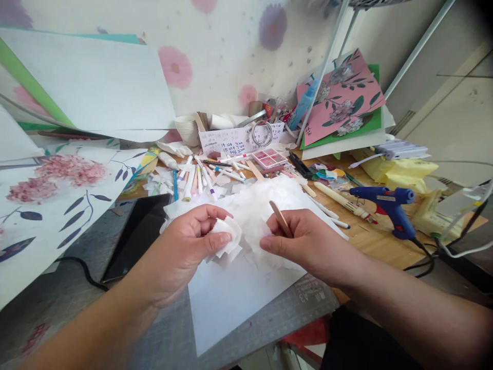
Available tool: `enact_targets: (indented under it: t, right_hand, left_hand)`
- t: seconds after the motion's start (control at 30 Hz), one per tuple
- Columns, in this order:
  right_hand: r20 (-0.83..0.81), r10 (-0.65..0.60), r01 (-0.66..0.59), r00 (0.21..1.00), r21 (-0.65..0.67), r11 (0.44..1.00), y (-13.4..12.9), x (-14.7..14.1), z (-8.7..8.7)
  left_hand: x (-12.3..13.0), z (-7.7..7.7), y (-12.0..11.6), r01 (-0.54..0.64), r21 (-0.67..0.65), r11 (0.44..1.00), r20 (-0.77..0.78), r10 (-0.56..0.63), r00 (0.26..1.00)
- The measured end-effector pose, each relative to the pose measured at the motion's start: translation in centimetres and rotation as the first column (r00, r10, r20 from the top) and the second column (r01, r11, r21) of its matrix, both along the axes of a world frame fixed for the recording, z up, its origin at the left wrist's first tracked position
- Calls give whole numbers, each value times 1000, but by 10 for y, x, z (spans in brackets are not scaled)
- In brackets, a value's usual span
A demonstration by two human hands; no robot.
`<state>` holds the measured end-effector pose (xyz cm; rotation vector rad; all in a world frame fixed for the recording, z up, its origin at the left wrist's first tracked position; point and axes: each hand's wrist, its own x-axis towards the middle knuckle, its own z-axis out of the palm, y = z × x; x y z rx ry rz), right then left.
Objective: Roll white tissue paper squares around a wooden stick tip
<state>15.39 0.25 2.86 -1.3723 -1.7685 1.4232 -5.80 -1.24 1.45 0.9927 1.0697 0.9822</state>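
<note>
My left hand [200, 236] is closed on a small bundle of thin white tissue paper [228, 237], its thumb pressed across the front. My right hand [296, 234] has a flat wooden stick [280, 218] tucked between its fingers, the rounded end pointing up and left. The right thumb and fingertips touch a fluffy white heap of tissue pieces [265, 205]; whether they pinch a piece of it I cannot tell. Both hands are above a white sheet of paper [239, 298] on the grey cutting mat [169, 334].
Several markers [200, 177] lie loose behind the heap. A blue glue gun [393, 205] stands at right with its cable. At left are a dark tablet-like slab [134, 231] and flower artwork [77, 205]. A pink palette [269, 158] and paper cups [187, 129] are at the back.
</note>
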Motion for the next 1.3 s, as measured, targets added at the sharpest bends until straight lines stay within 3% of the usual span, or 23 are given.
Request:
enact_targets:
  t: [0.13, 0.3, 0.33, 0.43, 0.53, 0.67, 0.77, 0.83, 0.97, 1.07, 1.17, 1.3]
  right_hand:
    - [228, -165, 94, 959, 294, 951, 20, 14, 1]
    - [206, -339, 202, 918, 492, 847, 27, 23, 11]
    - [160, -331, 218, 930, 486, 846, 22, 21, 13]
    - [16, -75, 70, 997, 187, 980, 2, 5, 13]
    - [-137, 24, -37, 990, -95, 995, -12, -12, 5]
    - [-156, -54, 45, 986, -62, 997, -11, -19, -4]
    - [-199, -72, 49, 977, -117, 992, -8, -13, -4]
    - [-239, -77, 41, 968, -153, 987, -7, -8, -1]
    - [-289, -63, 10, 955, -183, 983, -7, -1, 0]
    - [-301, -39, -15, 953, -173, 985, -6, 2, 0]
    - [-300, -17, -32, 954, -158, 987, -5, 4, 2]
    - [-307, -4, -50, 952, -166, 985, -8, 6, 6]
  left_hand:
    - [0, 2, 0, 5, -17, 1000, -12, -6, 1000]
    - [4, 4, -3, -37, -57, 998, -21, 36, 999]
    - [5, 4, -4, -40, -56, 998, 2, 41, 999]
    - [9, 2, -6, -59, -57, 997, 33, 61, 998]
    - [12, 1, -7, -76, -44, 996, 13, 76, 997]
    - [9, 4, -5, -40, -60, 997, 25, 42, 999]
    - [1, 7, -1, -19, -70, 997, -26, 17, 1000]
    - [-5, 9, 1, 57, -83, 995, -103, -65, 993]
    - [-13, 9, 3, 290, -93, 953, -376, -303, 876]
    - [-14, 9, 4, 399, -83, 913, -542, -377, 751]
    - [-13, 10, 5, 446, -103, 889, -598, -413, 686]
    - [-13, 11, 6, 461, -111, 880, -596, -431, 678]
